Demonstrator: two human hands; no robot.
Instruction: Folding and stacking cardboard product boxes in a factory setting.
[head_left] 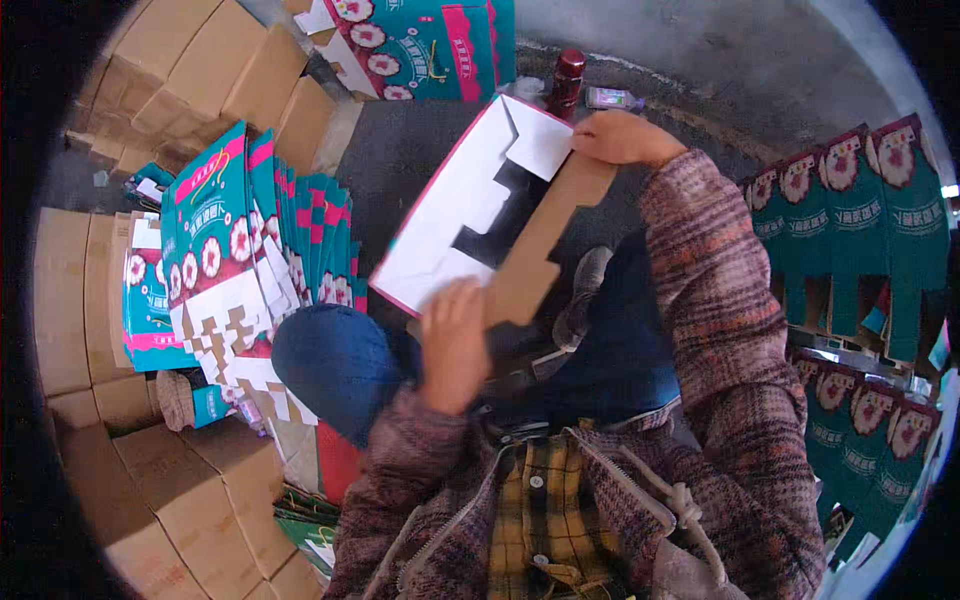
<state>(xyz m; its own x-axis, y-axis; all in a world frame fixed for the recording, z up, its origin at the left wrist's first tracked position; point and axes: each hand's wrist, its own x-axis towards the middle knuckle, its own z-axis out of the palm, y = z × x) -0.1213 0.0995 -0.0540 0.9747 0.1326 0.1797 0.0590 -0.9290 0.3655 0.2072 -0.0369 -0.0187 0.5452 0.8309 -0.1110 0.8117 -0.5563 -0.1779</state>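
In front of me is a partly folded carton (440, 205), its interlocking flaps white and its rim pink. A dark gap shows between the notched flaps. Along its right side a bare brown cardboard flap (535, 265) stands out. My right hand (622, 138) is closed on the far right corner, fingers pinching the brown flap where it meets the white one. My left hand (453, 345) touches the near end of the carton, at the white and brown flaps. Its fingers are smeared by motion, so their grip is unclear.
Flat teal-and-pink cartons (215, 225) lean in a stack at my left, beside brown boxes (190, 480). Teal cartons (830, 215) stand in rows at the right. Ahead are another teal carton (425, 50), a dark red flask (567, 82) and a small bottle (612, 98).
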